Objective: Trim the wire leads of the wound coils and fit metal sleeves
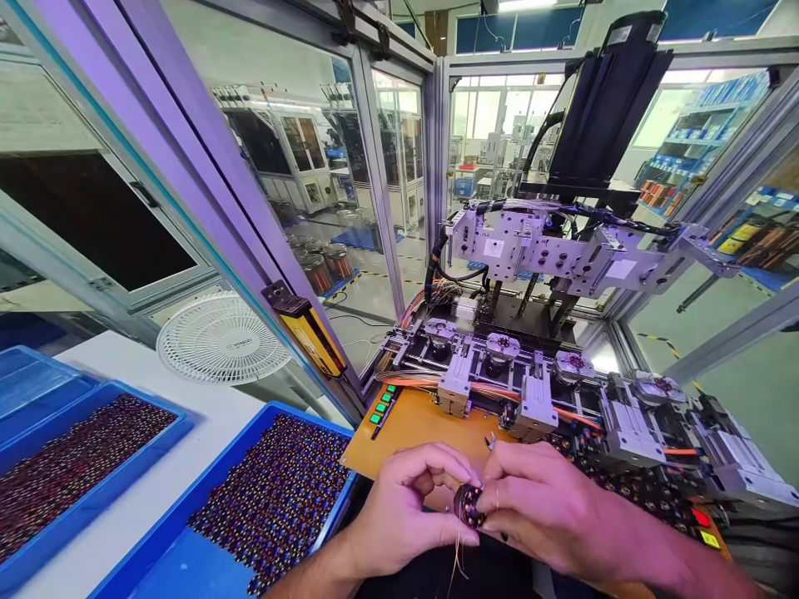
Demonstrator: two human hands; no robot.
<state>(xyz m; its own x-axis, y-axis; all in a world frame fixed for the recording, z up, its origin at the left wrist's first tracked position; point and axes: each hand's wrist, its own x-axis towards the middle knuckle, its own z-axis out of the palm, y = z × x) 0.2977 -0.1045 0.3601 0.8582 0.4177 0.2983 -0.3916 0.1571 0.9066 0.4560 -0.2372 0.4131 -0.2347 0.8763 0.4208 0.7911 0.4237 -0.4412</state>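
Observation:
A small dark round coil part, like a wound motor stator point(469, 505), is held up between my two hands over the front edge of the machine table. My left hand point(412, 507) curls around its left side, with thumb below and fingers above. Thin copper wires point(460, 549) hang down from it past my left thumb. My right hand point(537, 499) is closed, its fingertips pressed against the stator's right side. A small metal tool tip point(490, 441) shows just above my right hand; whether that hand holds the tool is hidden.
A blue tray point(234, 441) packed with similar small coil parts stands at left, with another filled tray point(181, 416) farther left. Ahead is a winding machine with several clamping stations point(503, 345). Green buttons point(383, 403) sit on the orange-brown tabletop point(424, 424). A white fan point(221, 337) stands behind.

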